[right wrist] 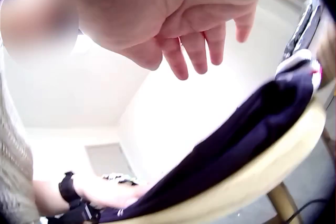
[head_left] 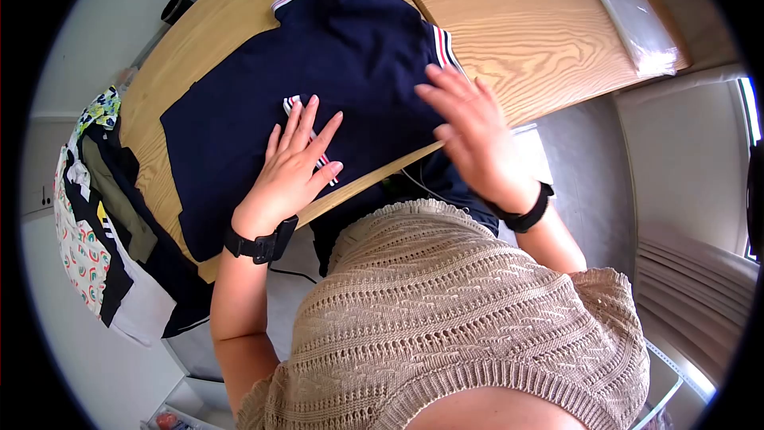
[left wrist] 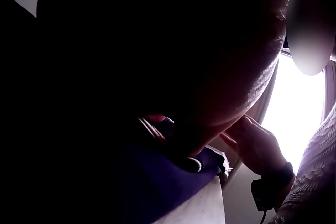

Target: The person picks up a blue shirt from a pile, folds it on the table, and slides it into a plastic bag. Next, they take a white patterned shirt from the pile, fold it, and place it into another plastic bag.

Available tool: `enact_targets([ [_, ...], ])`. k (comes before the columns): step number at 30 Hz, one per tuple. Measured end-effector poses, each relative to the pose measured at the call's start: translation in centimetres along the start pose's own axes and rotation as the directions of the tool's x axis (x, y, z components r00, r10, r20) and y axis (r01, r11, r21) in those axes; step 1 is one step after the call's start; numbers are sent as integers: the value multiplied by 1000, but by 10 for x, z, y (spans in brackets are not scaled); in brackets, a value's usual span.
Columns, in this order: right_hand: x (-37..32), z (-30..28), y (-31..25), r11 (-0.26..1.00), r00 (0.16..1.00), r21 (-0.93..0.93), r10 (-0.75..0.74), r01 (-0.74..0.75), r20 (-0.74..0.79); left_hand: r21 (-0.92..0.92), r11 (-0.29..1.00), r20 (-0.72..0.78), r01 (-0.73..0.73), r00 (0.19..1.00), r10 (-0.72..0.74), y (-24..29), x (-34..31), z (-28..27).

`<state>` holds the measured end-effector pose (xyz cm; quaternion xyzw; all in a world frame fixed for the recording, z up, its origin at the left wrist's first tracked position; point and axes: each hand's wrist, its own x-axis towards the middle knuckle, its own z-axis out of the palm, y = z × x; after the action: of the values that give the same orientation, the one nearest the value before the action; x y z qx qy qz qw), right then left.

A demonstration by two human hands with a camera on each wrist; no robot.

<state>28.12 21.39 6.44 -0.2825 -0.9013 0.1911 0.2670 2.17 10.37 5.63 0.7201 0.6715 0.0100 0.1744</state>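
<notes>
Navy shirt (head_left: 310, 76) beneath spread left hand (head_left: 292, 166), near raised right hand (head_left: 479, 131), both hands unclenched.

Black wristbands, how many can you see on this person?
2. The left wristband is on the wrist of the left hand, which rests on the navy shirt. The right wristband is on the wrist of the right hand.

Two hands (head_left: 288, 161) (head_left: 477, 129), two black wrist straps (head_left: 256, 247) (head_left: 527, 213), one laid-out navy shirt (head_left: 239, 95), one knit top (head_left: 430, 287)
</notes>
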Motion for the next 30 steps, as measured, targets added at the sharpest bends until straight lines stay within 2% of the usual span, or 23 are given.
enact_targets([
  [1,1,10,-7,985,998,-162,-45,52,50,5,1000,-9,3,1000,-3,0,0,0],
  [2,-4,24,-3,973,995,-225,-39,60,97,-21,1000,-31,-11,999,10,-1,0,2],
  [4,-7,40,2,945,990,-315,-47,88,133,-71,996,-80,-47,996,41,-6,-2,4],
  [5,-7,40,4,948,986,-303,-46,94,161,-143,988,-46,-62,997,56,-10,-4,-1],
  [6,-6,35,5,963,977,-250,-53,104,204,-407,907,-101,-105,992,70,-23,-5,-3],
  [7,-5,30,6,974,968,-198,-55,106,247,-635,756,-158,-161,984,77,-37,-8,-9],
  [8,-3,20,8,994,952,-87,-43,73,303,-738,661,-205,-135,978,-30,-47,-17,-17],
  [9,1,9,13,992,951,119,-69,35,301,-697,707,-250,-117,964,-87,-58,-28,-31],
  [11,17,-28,15,964,938,266,-92,0,334,-615,787,-297,-52,940,-170,-83,-52,-59],
  [13,43,-67,4,927,962,372,-65,-40,265,-628,775,-273,72,912,-307,-109,-74,-85],
  [15,75,-97,-8,877,955,453,18,-156,295,-621,765,-259,168,878,-402,-133,-87,-109],
  [17,114,-104,-3,564,941,780,-15,-271,337,-598,783,-273,174,874,-403,-177,-94,-120],
  [18,138,-104,-3,448,914,814,19,-369,404,-585,793,-284,173,872,-400,-200,-94,-122],
  [19,162,-98,0,466,899,788,40,-402,435,-577,792,-286,198,860,-423,-217,-92,-125],
  [21,202,-69,13,644,927,695,62,-321,371,-543,797,-269,264,845,-463,-246,-78,-120],
  [23,242,-31,36,830,886,417,181,-371,427,-519,799,-251,303,840,-481,-265,-59,-110],
  [24,256,-9,48,862,867,288,284,-418,409,-494,811,-264,313,835,-482,-273,-51,-102],
  [25,268,13,59,871,845,156,385,-466,372,-467,824,-277,320,832,-481,-284,-42,-94],
  [27,277,44,71,871,830,119,401,-477,387,-326,903,-361,281,846,-393,-308,-28,-72],
  [28,283,55,78,788,752,180,451,-588,481,-309,906,-413,289,818,-401,-312,-23,-63],
  [29,287,66,86,686,662,224,481,-692,575,-324,900,-395,290,823,-408,-310,-19,-61],
  [30,285,79,95,604,637,318,438,-731,634,-286,916,-389,281,840,-379,-308,-18,-60],
])
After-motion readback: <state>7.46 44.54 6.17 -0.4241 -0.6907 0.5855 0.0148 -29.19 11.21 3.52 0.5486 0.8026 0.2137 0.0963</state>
